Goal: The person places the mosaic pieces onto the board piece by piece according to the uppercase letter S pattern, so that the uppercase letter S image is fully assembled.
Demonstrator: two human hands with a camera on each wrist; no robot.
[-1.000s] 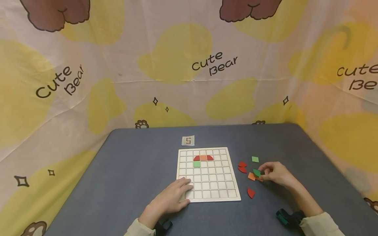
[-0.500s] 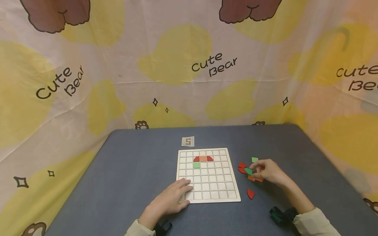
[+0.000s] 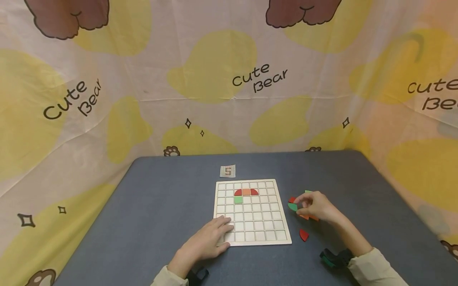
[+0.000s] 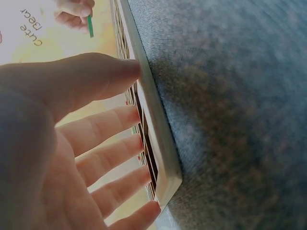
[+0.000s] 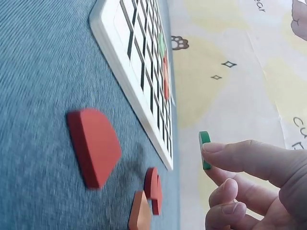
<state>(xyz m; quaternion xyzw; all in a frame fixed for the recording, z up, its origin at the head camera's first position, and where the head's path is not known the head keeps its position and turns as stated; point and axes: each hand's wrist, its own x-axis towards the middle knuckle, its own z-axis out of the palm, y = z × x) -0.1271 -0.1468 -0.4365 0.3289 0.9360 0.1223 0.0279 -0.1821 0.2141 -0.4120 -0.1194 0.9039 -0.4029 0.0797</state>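
Note:
A white grid board [image 3: 255, 217] lies on the table with two red quarter-circle pieces, an orange square [image 3: 246, 192] and a light green square [image 3: 238, 200] set in its upper cells. My left hand [image 3: 209, 237] rests on the board's lower left corner, fingers extended over the cells and thumb at the near edge. To the right of the board, my right hand [image 3: 317, 206] pinches a green quarter-circle piece [image 5: 205, 149] between thumb and finger, raised above the table. Below that hand are red pieces [image 5: 152, 184] and orange pieces [image 5: 140, 212], partly covered in the head view.
A single red quarter-circle piece [image 3: 303, 235] lies apart, right of the board. Behind the board is a small card [image 3: 228, 171] printed with a gridded figure. A light green piece [image 3: 308, 191] peeks out behind the right hand. A patterned cloth [image 3: 214, 79] hangs behind the table.
My right hand has carried the green quarter-circle piece leftward from the right side of the loose pieces toward the board. The left hand has stayed put.

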